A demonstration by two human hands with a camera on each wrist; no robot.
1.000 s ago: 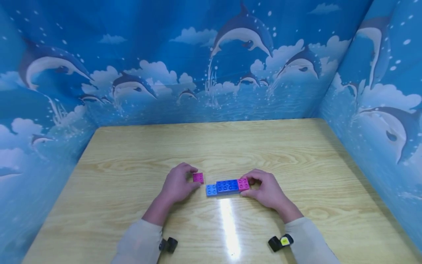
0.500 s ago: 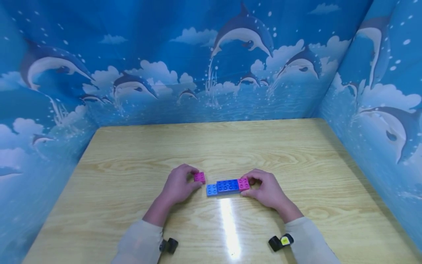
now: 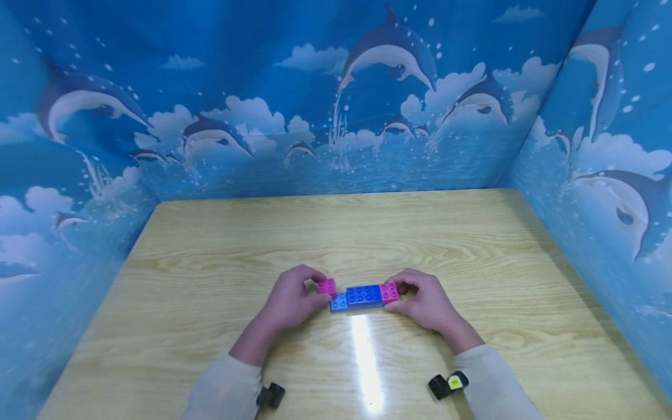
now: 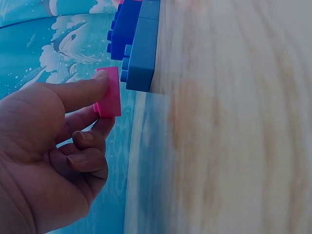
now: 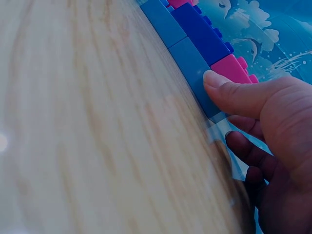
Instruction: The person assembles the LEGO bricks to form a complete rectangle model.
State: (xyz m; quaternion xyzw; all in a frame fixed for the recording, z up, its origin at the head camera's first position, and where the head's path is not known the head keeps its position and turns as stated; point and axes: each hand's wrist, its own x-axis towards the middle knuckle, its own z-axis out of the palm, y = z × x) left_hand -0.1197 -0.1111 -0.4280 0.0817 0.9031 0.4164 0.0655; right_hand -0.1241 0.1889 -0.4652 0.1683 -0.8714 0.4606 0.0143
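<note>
My left hand [image 3: 294, 298] pinches a small pink toy brick [image 3: 327, 286] between thumb and fingers. In the left wrist view this pink brick [image 4: 111, 92] is off the table, right by the studs of the light blue brick [image 4: 141, 70]. Two light blue bricks [image 5: 192, 70] lie end to end as a bottom layer. On them sit a dark blue brick [image 3: 363, 295] and, at the right end, a second pink brick [image 3: 389, 291]. The left end's light blue studs [image 3: 338, 301] are bare. My right hand [image 3: 424, 298] holds the right end of this row, thumb on its near side.
The bricks rest on a wood-grain table [image 3: 236, 233]. A blue curtain [image 3: 236, 116] printed with dolphins stands behind the table and along its sides. Each wrist wears a small black camera [image 3: 446, 385] on a strap.
My left hand has moved right with the pink brick, from beside the row to the left end of the light blue brick. The right hand and the row stay nearly still.
</note>
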